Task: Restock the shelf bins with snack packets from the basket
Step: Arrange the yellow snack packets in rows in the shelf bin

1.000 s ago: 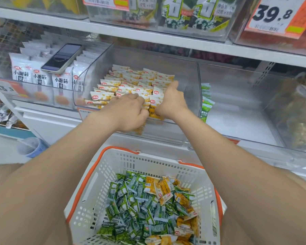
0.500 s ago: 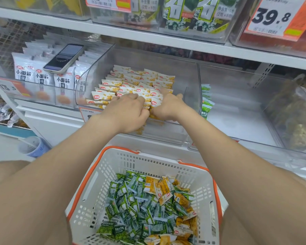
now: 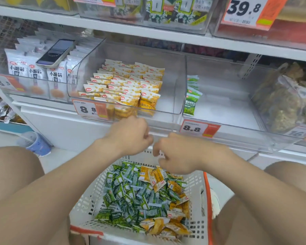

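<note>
1. Basket of white plastic with orange trim sits below the front edge of the shelf. It holds a heap of loose green packets, with loose yellow packets along its right side and near corner.
2. The middle bin on the shelf holds stacked yellow packets in upright rows against its left wall.
3. The right bin holds one row of stacked green packets against its left wall.
4. The left bin holds white packets, and a phone lies on top of them.
5. The left hand hovers just in front of the middle bin. Its fingers are curled under and hide the palm, so I cannot tell whether they hold anything.
6. The right hand is just beside it, over the basket's far rim. Its fingers are loosely curled, point down and hold nothing, and the loose yellow packets lie just beneath them.
</note>
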The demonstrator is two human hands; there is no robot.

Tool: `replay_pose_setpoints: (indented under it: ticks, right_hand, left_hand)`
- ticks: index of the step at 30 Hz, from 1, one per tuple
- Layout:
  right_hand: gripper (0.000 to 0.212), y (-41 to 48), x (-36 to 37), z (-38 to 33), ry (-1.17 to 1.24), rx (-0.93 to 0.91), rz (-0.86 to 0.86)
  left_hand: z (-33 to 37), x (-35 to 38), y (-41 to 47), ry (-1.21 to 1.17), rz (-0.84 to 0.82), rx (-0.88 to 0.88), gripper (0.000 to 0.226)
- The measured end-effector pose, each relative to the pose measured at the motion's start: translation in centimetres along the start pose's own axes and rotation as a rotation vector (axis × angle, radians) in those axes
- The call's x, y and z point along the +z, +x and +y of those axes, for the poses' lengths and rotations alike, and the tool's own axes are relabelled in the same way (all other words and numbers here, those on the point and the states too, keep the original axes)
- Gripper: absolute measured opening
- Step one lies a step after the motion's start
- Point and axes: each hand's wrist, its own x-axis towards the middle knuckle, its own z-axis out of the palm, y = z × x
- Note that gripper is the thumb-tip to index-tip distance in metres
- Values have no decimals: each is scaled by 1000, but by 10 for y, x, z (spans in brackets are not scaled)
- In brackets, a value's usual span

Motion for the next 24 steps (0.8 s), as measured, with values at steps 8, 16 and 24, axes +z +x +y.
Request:
replay_pose_setpoints:
  ticks: [8, 16, 24]
  right_hand:
    - [12, 18, 84, -3, -143, -15, -341]
    - [11, 18, 123, 11, -202, 7, -435]
    - [16, 19, 134, 17, -203, -35, -434]
  left_hand:
    - [28, 129, -13, 96, -850, 79, 30]
    - [23, 266, -63, 53, -1057, 78, 30]
    - [36, 299, -85, 83, -939, 110, 51]
